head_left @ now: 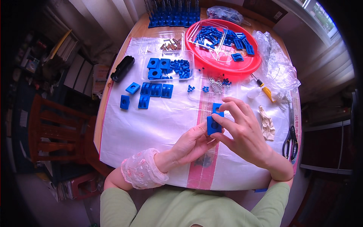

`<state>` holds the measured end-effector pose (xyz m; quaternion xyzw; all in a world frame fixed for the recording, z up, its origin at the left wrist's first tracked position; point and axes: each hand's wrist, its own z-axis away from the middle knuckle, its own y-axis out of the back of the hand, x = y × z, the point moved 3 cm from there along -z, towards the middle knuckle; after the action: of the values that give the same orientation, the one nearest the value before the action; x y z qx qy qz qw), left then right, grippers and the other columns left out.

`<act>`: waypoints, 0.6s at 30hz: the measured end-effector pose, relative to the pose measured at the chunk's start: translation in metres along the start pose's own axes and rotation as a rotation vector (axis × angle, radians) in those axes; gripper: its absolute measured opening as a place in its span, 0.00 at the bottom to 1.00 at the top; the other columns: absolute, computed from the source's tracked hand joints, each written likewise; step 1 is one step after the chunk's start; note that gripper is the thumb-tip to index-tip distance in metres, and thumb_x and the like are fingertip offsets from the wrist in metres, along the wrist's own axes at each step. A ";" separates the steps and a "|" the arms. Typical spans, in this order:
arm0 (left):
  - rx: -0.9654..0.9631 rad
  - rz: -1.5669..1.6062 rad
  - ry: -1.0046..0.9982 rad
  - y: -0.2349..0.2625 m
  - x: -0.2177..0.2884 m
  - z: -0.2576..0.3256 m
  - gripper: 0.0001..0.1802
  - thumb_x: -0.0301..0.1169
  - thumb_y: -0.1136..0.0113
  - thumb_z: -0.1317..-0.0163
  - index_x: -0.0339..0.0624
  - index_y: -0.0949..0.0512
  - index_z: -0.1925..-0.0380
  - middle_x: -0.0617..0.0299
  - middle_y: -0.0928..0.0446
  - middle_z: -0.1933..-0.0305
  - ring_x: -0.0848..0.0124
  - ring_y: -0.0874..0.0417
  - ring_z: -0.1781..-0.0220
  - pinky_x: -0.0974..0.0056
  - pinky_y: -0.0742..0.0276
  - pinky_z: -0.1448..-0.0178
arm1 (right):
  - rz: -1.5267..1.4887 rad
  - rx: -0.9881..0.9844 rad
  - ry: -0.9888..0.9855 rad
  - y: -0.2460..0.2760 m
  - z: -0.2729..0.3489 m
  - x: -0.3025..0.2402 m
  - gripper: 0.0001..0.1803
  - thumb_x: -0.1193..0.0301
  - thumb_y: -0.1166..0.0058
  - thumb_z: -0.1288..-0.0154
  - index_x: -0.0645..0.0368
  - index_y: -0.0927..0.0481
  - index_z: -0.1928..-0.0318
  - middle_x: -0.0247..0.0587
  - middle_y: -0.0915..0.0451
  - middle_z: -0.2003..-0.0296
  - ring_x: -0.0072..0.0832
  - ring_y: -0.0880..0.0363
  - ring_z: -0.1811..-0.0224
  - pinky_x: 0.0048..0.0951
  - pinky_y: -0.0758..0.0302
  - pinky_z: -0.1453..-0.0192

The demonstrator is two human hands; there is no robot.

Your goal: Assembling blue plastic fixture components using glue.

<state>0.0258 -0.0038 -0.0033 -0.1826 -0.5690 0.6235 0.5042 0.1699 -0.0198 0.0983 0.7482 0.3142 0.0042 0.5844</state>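
My left hand [190, 146] grips a small blue plastic block [211, 129] with a round hole, between thumb and fingers, over the near middle of the table. My right hand [242, 126] closes on the same block from the right, its thumb and forefinger at the block's edges. Just beyond it, a second blue block [217, 107] with a hole shows by the right fingertips; whether it is held or resting there I cannot tell. Left of my hands lie several matching blue blocks [155, 89], some with curved ribs, and two loose ones [124, 101].
A clear tray [168, 78] holds blue blocks and small blue pegs; brass-coloured pins [172, 44] lie behind it. A red basin [227, 70] holds more blue parts. White rings [217, 86], a yellow-handled screwdriver [267, 93], black-handled scissors [290, 143] and a black case [122, 69] lie around.
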 end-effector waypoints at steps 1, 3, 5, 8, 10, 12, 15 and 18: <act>-0.006 0.000 0.000 -0.001 0.000 0.000 0.18 0.42 0.53 0.24 0.47 0.29 0.41 0.68 0.24 0.48 0.79 0.25 0.47 0.65 0.31 0.37 | 0.001 0.001 0.001 0.000 0.000 0.000 0.24 0.69 0.29 0.55 0.62 0.19 0.56 0.46 0.25 0.52 0.45 0.32 0.36 0.45 0.32 0.37; -0.012 -0.003 0.001 -0.001 0.000 0.000 0.18 0.42 0.53 0.24 0.47 0.29 0.41 0.68 0.24 0.48 0.79 0.25 0.47 0.65 0.31 0.38 | 0.002 0.004 0.001 0.000 0.000 0.000 0.24 0.69 0.29 0.56 0.62 0.19 0.56 0.46 0.25 0.52 0.45 0.32 0.36 0.45 0.32 0.37; -0.012 -0.008 0.002 -0.001 0.001 -0.001 0.18 0.42 0.53 0.24 0.48 0.28 0.42 0.69 0.24 0.49 0.79 0.25 0.47 0.65 0.31 0.38 | 0.003 0.006 -0.002 -0.001 0.000 0.000 0.24 0.69 0.29 0.56 0.62 0.19 0.56 0.45 0.25 0.52 0.45 0.32 0.36 0.45 0.32 0.37; 0.008 -0.013 -0.003 -0.001 0.000 0.000 0.18 0.43 0.53 0.24 0.48 0.28 0.42 0.69 0.24 0.49 0.79 0.25 0.48 0.65 0.31 0.38 | 0.004 0.006 0.002 -0.001 0.001 0.001 0.24 0.69 0.29 0.56 0.61 0.19 0.55 0.46 0.25 0.52 0.45 0.32 0.37 0.45 0.32 0.38; 0.007 -0.011 -0.002 0.001 -0.001 0.000 0.18 0.43 0.53 0.24 0.48 0.28 0.43 0.69 0.24 0.49 0.80 0.25 0.48 0.65 0.31 0.38 | 0.003 0.011 0.003 -0.001 0.000 0.000 0.24 0.69 0.29 0.56 0.61 0.19 0.55 0.46 0.25 0.52 0.45 0.31 0.37 0.45 0.32 0.38; 0.006 -0.010 0.000 0.003 -0.001 -0.001 0.17 0.43 0.53 0.24 0.48 0.28 0.43 0.69 0.24 0.49 0.80 0.25 0.48 0.65 0.31 0.38 | 0.006 0.013 0.002 -0.001 0.000 0.000 0.24 0.69 0.29 0.56 0.61 0.19 0.55 0.46 0.25 0.52 0.45 0.31 0.37 0.45 0.32 0.38; 0.013 -0.011 0.002 0.003 -0.001 -0.001 0.17 0.43 0.53 0.24 0.48 0.28 0.43 0.69 0.24 0.49 0.80 0.25 0.49 0.65 0.31 0.38 | 0.016 0.009 0.001 -0.001 0.000 0.000 0.24 0.69 0.29 0.56 0.61 0.19 0.55 0.46 0.26 0.53 0.46 0.31 0.37 0.45 0.32 0.38; 0.025 -0.015 0.003 0.001 -0.001 -0.001 0.18 0.43 0.53 0.24 0.48 0.28 0.43 0.69 0.24 0.49 0.80 0.25 0.49 0.65 0.31 0.38 | 0.022 0.003 0.005 -0.001 0.000 0.000 0.24 0.69 0.29 0.55 0.61 0.19 0.55 0.46 0.26 0.53 0.46 0.31 0.37 0.45 0.32 0.37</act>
<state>0.0263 -0.0036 -0.0045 -0.1729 -0.5616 0.6264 0.5122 0.1697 -0.0199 0.0970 0.7523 0.3077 0.0120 0.5823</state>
